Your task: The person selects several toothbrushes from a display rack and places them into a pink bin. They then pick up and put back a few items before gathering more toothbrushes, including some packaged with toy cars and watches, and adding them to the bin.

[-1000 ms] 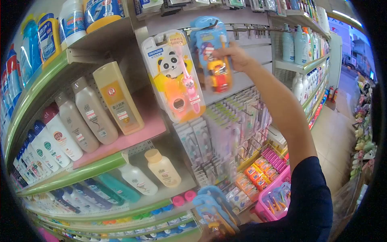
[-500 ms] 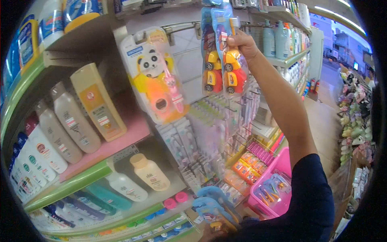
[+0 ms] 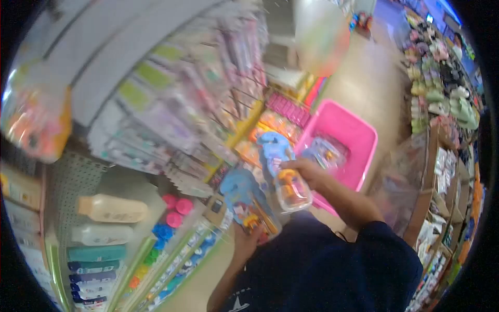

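My right hand (image 3: 303, 170) is closed on a blue-topped blister pack (image 3: 292, 188) with a yellow and orange toy car in it. Judging by the earlier view, it is a toothbrush pack. Lower and to the left, my left hand (image 3: 248, 236) grips more of these blue toothbrush packs (image 3: 242, 188); how many is hard to tell. The two lots of packs are side by side in front of my body, close together. Just beyond my right hand stands a pink plastic basket (image 3: 358, 124), with several clear packs (image 3: 326, 152) inside it.
Hanging packs (image 3: 182, 112) fill the wall rack at left, blurred. Bottles (image 3: 113, 208) line the lower shelves. Pink packets (image 3: 287, 107) lie behind the basket. Across the aisle floor (image 3: 358, 78), slippers (image 3: 435, 99) and shelves of goods stand on the right.
My right hand has come down from the hooks with toothbrush packs, now near my left hand. The view has tilted down and shifted right, showing more of the basket.
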`<action>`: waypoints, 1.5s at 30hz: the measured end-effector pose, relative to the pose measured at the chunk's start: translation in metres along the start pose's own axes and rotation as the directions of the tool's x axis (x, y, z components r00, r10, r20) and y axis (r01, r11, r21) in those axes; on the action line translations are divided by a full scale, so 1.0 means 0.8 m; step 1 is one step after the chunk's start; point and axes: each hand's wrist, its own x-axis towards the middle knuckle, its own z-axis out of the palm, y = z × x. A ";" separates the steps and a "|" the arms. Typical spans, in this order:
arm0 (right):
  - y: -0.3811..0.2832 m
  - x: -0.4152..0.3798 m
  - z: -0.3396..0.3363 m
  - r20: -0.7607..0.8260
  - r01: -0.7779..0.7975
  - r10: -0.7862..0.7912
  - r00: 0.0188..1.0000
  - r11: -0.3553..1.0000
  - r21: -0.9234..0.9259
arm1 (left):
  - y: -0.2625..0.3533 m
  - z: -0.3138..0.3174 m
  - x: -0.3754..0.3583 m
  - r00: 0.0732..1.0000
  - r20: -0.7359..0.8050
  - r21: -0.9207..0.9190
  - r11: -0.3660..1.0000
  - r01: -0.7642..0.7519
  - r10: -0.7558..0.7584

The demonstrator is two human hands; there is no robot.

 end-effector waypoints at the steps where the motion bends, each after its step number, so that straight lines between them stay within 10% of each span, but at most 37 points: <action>1: 0.031 0.006 -0.037 -0.002 -0.088 0.089 0.996 0.986 0.144 | -0.002 0.011 0.011 0.997 0.034 0.142 0.987 -0.076 0.072; 6: 0.084 -0.019 -0.128 -0.166 -0.079 0.120 0.979 0.969 0.233 | -0.010 0.096 0.048 0.971 0.192 0.361 0.930 0.063 -0.140; 16: 0.104 -0.043 -0.333 0.273 -0.273 0.113 0.955 0.695 0.666 | -0.046 0.240 0.120 0.906 0.320 0.363 0.919 0.153 -0.277; 21: 0.109 -0.040 -0.355 0.159 -0.216 0.154 0.975 0.824 0.523 | -0.063 0.278 0.142 0.889 0.271 0.726 0.685 0.062 -0.368; 27: 0.122 -0.030 -0.400 0.103 -0.333 0.346 0.933 0.714 0.616 | -0.097 0.291 0.166 0.776 0.497 0.689 0.720 -0.081 -0.388; 34: 0.094 -0.008 -0.410 -0.047 -0.075 0.115 0.992 0.860 0.504 | -0.092 0.340 0.196 0.856 0.395 0.792 0.596 -0.133 -0.333; 40: 0.063 0.016 -0.443 -0.138 0.135 -0.092 0.986 0.929 0.346 | -0.104 0.349 0.216 0.900 0.361 0.789 0.594 -0.155 -0.244; 45: 0.036 0.053 -0.546 -0.002 -0.087 0.090 0.996 0.971 0.221 | -0.116 0.356 0.215 0.944 0.272 0.606 0.795 -0.018 -0.186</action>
